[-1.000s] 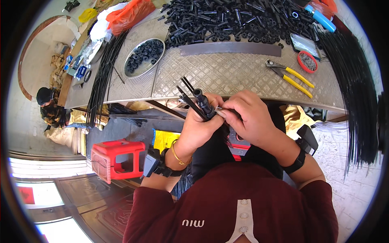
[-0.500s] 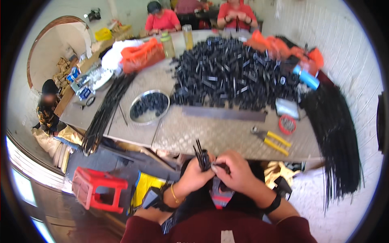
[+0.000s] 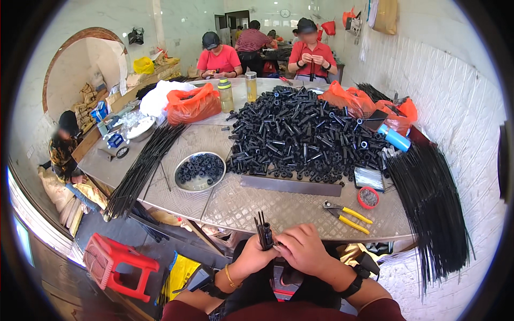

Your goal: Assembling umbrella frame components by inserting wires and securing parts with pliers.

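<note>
Just off the table's near edge, my left hand [image 3: 252, 257] is closed around several thin black rods [image 3: 261, 227] and a short black tubular piece [image 3: 267, 231], all pointing upward. Close against it, my right hand [image 3: 306, 249] has thumb and fingers pinched together at the lower part of that bundle. Whatever sits between those fingertips is too small to make out. Beyond the hands spreads a big heap of black tubular pieces [image 3: 305, 136]. A metal bowl [image 3: 179, 184] at the left contains small black rings.
Yellow-handled pliers [image 3: 353, 219], a red dish of small bits [image 3: 368, 198] and a flat metal bar [image 3: 289, 185] lie nearby. Long black rods are bundled at left [image 3: 147, 166] and right [image 3: 433, 208]. A red stool [image 3: 120, 265] stands lower left. Two people sit across the table.
The view has tilted up, so the table sits lower in the picture and the far room shows. My hands stay together around the rods, slightly lower in the frame.
</note>
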Available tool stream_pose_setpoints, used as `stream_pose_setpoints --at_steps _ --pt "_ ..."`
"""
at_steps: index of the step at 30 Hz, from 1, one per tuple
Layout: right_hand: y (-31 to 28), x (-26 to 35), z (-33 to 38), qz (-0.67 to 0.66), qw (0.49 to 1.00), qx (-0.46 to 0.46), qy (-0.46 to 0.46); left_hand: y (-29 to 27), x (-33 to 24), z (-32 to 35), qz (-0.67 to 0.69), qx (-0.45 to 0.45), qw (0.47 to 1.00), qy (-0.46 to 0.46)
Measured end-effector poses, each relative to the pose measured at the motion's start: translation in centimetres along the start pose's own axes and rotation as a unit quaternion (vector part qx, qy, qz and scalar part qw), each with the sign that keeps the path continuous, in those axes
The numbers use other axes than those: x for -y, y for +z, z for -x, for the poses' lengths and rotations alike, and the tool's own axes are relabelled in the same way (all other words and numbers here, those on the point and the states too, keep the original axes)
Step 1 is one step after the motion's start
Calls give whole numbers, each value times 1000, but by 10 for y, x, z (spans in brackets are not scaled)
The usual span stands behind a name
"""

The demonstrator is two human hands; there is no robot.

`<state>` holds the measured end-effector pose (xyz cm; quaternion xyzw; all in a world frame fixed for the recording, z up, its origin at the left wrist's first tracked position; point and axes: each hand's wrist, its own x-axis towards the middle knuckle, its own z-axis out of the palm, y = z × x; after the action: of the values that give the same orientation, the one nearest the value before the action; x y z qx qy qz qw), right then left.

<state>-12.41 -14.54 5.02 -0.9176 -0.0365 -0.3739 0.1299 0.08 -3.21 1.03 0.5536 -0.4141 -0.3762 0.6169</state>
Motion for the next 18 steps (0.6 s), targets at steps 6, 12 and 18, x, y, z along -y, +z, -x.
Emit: stream_pose_setpoints --at_steps 6,12,18 --pt "1 -12 11 2 1000 27 11 2 10 -5 39 46 998 12" --pt "17 -3 32 -214 961 -21 176 11 18 -1 138 72 987 22" --pt "-25 -39 49 -57 963 141 224 25 19 -12 101 61 993 12"
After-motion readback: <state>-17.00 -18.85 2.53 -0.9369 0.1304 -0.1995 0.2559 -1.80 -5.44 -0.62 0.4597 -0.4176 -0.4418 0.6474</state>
